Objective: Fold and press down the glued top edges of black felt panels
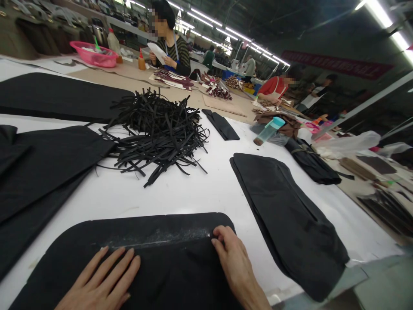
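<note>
A black leather-like panel with rounded corners lies before me on the white tabletop. Along its far part runs a straight line with whitish, chalky smears around it. My left hand rests flat on the panel, fingers stretched out, the tips just below that line. Near the panel's right corner my right hand touches the surface with curled fingers, thumb and forefinger drawn together at the line's right end. A tiny pale spot shows by those fingertips; what they pinch, if anything, is too small to make out.
A heap of thin black strips lies beyond the panel. Stacked black panels stand right, more black sheets left. Farther off are a folded black piece, a bottle with a turquoise lid, a pink basin and co-workers.
</note>
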Action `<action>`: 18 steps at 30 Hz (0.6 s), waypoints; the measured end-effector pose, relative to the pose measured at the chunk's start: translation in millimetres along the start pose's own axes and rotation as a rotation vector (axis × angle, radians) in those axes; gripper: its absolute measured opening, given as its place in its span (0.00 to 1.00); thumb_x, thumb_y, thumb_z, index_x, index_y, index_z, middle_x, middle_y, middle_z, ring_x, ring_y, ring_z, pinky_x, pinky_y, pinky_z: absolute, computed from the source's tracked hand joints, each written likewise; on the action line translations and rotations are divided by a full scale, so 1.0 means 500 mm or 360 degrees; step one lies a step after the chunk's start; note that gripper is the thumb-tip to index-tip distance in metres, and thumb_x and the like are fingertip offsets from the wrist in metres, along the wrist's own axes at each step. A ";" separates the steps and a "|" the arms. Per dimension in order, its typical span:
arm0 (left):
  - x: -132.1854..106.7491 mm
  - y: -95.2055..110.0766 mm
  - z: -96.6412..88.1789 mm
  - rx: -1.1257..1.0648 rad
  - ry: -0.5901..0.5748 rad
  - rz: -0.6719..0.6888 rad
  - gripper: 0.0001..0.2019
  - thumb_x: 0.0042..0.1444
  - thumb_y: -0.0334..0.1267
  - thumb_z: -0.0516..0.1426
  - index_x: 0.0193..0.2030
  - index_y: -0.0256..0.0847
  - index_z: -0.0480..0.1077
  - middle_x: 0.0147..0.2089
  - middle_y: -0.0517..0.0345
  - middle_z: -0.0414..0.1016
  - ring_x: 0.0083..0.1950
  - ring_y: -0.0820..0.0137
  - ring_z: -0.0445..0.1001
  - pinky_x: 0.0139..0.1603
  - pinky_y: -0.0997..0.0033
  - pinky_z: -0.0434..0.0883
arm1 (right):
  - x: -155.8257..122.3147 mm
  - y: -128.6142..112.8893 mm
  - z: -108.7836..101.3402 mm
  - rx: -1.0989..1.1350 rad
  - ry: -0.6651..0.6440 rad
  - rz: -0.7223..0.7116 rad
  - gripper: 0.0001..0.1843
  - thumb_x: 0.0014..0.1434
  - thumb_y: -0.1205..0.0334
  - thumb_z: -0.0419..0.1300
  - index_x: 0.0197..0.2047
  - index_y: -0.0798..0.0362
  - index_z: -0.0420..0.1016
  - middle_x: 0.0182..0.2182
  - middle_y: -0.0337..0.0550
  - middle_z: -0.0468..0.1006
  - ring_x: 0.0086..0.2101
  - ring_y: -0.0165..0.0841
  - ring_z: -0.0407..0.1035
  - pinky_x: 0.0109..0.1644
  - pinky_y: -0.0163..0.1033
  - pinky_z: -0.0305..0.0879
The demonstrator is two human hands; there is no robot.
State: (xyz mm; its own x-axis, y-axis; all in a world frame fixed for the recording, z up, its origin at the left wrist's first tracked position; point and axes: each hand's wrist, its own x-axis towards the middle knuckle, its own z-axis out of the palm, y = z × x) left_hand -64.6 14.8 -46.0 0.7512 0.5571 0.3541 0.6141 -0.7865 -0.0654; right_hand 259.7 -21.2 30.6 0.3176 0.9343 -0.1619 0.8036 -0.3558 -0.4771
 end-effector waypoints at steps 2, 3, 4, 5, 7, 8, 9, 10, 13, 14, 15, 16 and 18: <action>0.019 0.014 -0.006 0.0037 -0.0033 -0.0038 0.20 0.52 0.35 0.52 0.53 0.49 0.67 0.50 0.58 0.74 0.49 0.58 0.72 0.57 0.53 0.62 | 0.001 -0.006 0.001 -0.0046 0.0004 -0.0015 0.07 0.55 0.70 0.49 0.32 0.49 0.65 0.30 0.36 0.67 0.31 0.31 0.65 0.35 0.35 0.58; 0.029 0.022 -0.010 0.0057 -0.0037 -0.0046 0.19 0.51 0.34 0.52 0.50 0.47 0.69 0.48 0.56 0.75 0.47 0.58 0.72 0.53 0.55 0.66 | 0.002 -0.009 0.000 -0.0060 -0.0003 -0.0022 0.07 0.54 0.70 0.49 0.31 0.50 0.63 0.29 0.36 0.67 0.30 0.31 0.65 0.34 0.35 0.58; 0.040 0.030 -0.014 0.0070 -0.0041 -0.0042 0.19 0.50 0.32 0.51 0.49 0.45 0.70 0.47 0.54 0.75 0.45 0.58 0.73 0.49 0.58 0.69 | 0.003 -0.010 -0.002 -0.0069 -0.0005 -0.0029 0.06 0.54 0.70 0.49 0.29 0.50 0.62 0.29 0.36 0.66 0.30 0.30 0.64 0.34 0.35 0.57; 0.051 0.039 -0.018 0.0073 -0.0029 -0.0028 0.19 0.48 0.31 0.50 0.47 0.43 0.71 0.47 0.52 0.75 0.44 0.58 0.73 0.45 0.60 0.71 | 0.004 -0.011 -0.003 -0.0074 -0.0006 -0.0041 0.06 0.54 0.71 0.49 0.29 0.50 0.61 0.29 0.35 0.66 0.29 0.30 0.64 0.33 0.35 0.57; 0.075 0.060 -0.028 0.0051 -0.0056 -0.0001 0.24 0.43 0.27 0.49 0.48 0.41 0.71 0.48 0.51 0.74 0.45 0.59 0.73 0.42 0.65 0.73 | 0.005 -0.009 -0.004 -0.0083 -0.0011 -0.0063 0.06 0.53 0.71 0.49 0.28 0.50 0.60 0.29 0.36 0.66 0.29 0.30 0.64 0.32 0.34 0.56; 0.088 0.071 -0.033 0.0030 -0.0105 0.0004 0.27 0.41 0.25 0.48 0.50 0.40 0.70 0.50 0.51 0.73 0.47 0.60 0.72 0.43 0.66 0.73 | 0.005 -0.008 -0.004 -0.0092 -0.0018 -0.0067 0.07 0.53 0.71 0.49 0.28 0.50 0.59 0.29 0.36 0.66 0.29 0.30 0.63 0.32 0.34 0.56; 0.102 0.081 -0.038 0.0009 -0.0181 0.0003 0.29 0.40 0.23 0.47 0.52 0.40 0.68 0.51 0.52 0.72 0.49 0.61 0.71 0.45 0.67 0.72 | 0.005 -0.007 -0.004 -0.0100 -0.0031 -0.0068 0.07 0.53 0.71 0.50 0.28 0.50 0.58 0.29 0.36 0.66 0.29 0.30 0.63 0.32 0.34 0.55; 0.117 0.092 -0.043 -0.0011 -0.0271 0.0000 0.32 0.39 0.21 0.47 0.54 0.40 0.67 0.53 0.52 0.71 0.51 0.61 0.70 0.48 0.66 0.71 | 0.003 -0.008 -0.004 -0.0103 -0.0044 -0.0066 0.07 0.53 0.72 0.50 0.28 0.50 0.58 0.29 0.36 0.66 0.30 0.31 0.63 0.32 0.35 0.55; 0.160 0.114 -0.057 -0.0069 -0.0501 0.0024 0.35 0.39 0.19 0.46 0.58 0.39 0.63 0.57 0.51 0.68 0.54 0.59 0.67 0.52 0.61 0.70 | -0.002 -0.013 -0.009 -0.0091 -0.0086 -0.0029 0.08 0.54 0.72 0.49 0.27 0.50 0.57 0.29 0.37 0.66 0.30 0.31 0.63 0.33 0.35 0.54; 0.171 0.117 -0.061 -0.0087 -0.0557 0.0031 0.36 0.38 0.19 0.46 0.58 0.39 0.62 0.57 0.51 0.67 0.53 0.58 0.68 0.52 0.59 0.70 | -0.003 -0.016 -0.013 -0.0084 -0.0100 -0.0007 0.08 0.54 0.72 0.49 0.27 0.50 0.57 0.29 0.37 0.66 0.31 0.31 0.63 0.33 0.35 0.54; 0.179 0.119 -0.063 -0.0108 -0.0599 0.0038 0.36 0.39 0.19 0.46 0.59 0.39 0.61 0.57 0.50 0.68 0.53 0.57 0.68 0.51 0.57 0.70 | -0.004 -0.019 -0.017 -0.0073 -0.0119 0.0018 0.08 0.54 0.71 0.49 0.27 0.50 0.57 0.28 0.37 0.66 0.31 0.32 0.63 0.33 0.35 0.53; 0.185 0.120 -0.064 -0.0130 -0.0628 0.0037 0.36 0.39 0.19 0.47 0.59 0.40 0.61 0.56 0.49 0.68 0.52 0.57 0.69 0.50 0.55 0.71 | -0.004 -0.020 -0.021 -0.0055 -0.0144 0.0045 0.07 0.55 0.70 0.50 0.27 0.50 0.57 0.28 0.36 0.66 0.31 0.32 0.63 0.33 0.35 0.53; 0.190 0.121 -0.064 -0.0181 -0.0648 0.0015 0.34 0.43 0.21 0.47 0.60 0.44 0.60 0.55 0.49 0.69 0.51 0.55 0.69 0.48 0.52 0.71 | -0.002 -0.019 -0.029 0.0024 -0.0213 0.0100 0.07 0.55 0.69 0.50 0.27 0.50 0.57 0.25 0.35 0.65 0.29 0.31 0.62 0.31 0.34 0.52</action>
State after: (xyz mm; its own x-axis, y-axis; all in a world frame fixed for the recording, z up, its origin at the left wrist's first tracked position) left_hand 36.1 11.4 13.5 0.8050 0.5916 -0.0448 0.5933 -0.8038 0.0449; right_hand 258.9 -19.0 47.9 0.2961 0.9051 -0.3052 0.7762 -0.4142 -0.4753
